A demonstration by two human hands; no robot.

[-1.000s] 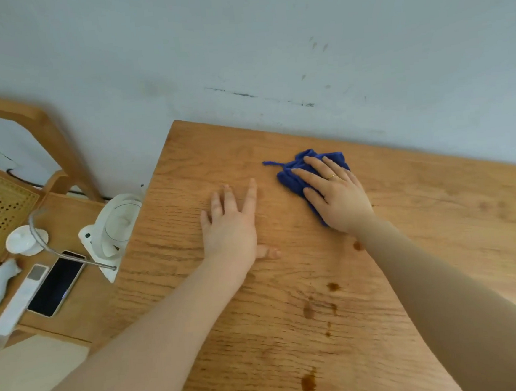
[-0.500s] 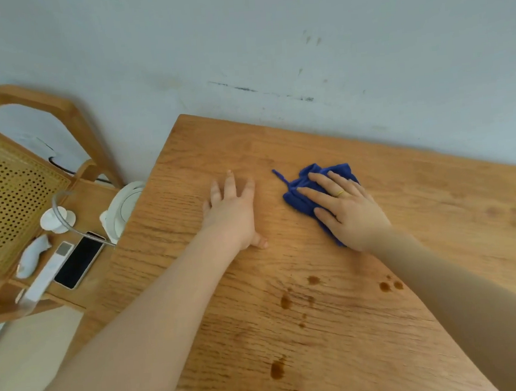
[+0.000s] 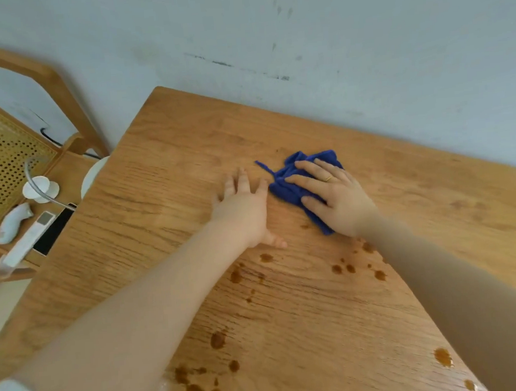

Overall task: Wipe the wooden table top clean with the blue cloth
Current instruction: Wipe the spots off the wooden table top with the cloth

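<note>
While the right hand (image 3: 337, 201) presses the blue cloth (image 3: 293, 186) flat under spread, straight fingers near the far edge of the table (image 3: 167, 159), the left hand (image 3: 242, 209) rests just beside it, palm down, fingers straight; brown spots (image 3: 217, 339) dot the near wood.

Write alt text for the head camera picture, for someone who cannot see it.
A person's right hand presses a crumpled blue cloth flat on a light wooden table top near a pale wall, while the left hand rests open beside it. Brown liquid spots dot the wood nearer the camera, not yet wiped.
</note>
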